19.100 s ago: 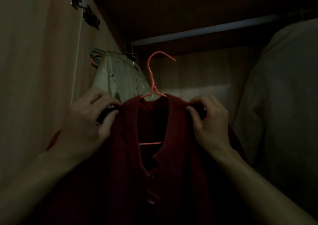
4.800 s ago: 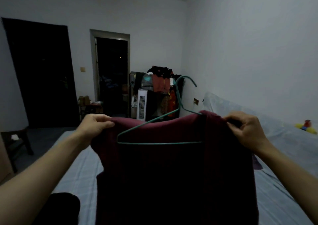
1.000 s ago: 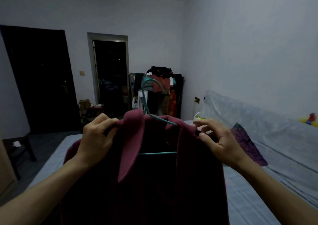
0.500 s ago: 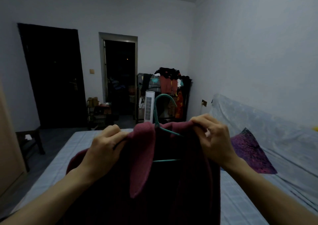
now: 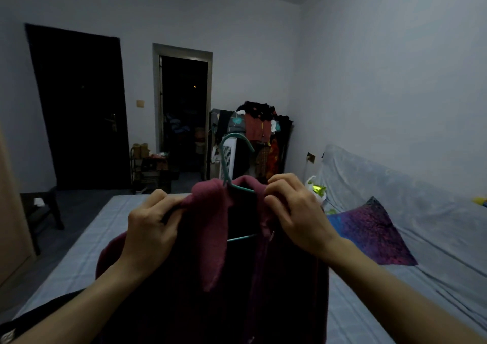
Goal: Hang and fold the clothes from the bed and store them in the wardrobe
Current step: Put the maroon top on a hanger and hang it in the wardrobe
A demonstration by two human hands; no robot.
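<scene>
A maroon garment (image 5: 213,238) hangs on a teal hanger (image 5: 228,159) held up in front of me over the bed (image 5: 87,241). My left hand (image 5: 150,227) grips the garment's left shoulder. On the other side, my right hand (image 5: 295,212) pinches the right shoulder by the collar. The hanger's hook stands above the collar, and its lower bar shows through the open front. A dark garment (image 5: 47,309) lies on the bed at the lower left.
A purple patterned pillow (image 5: 369,233) and a bag with something green (image 5: 316,188) lie at the bed's right. A loaded clothes rack (image 5: 253,127) and white fan (image 5: 228,159) stand in the corner. A dark door, an open doorway and a small bench (image 5: 39,206) are at left.
Over the last second the view has swung slightly left and both hands have shifted their grip inward along the garment's shoulders. The hanger's hook has stayed upright.
</scene>
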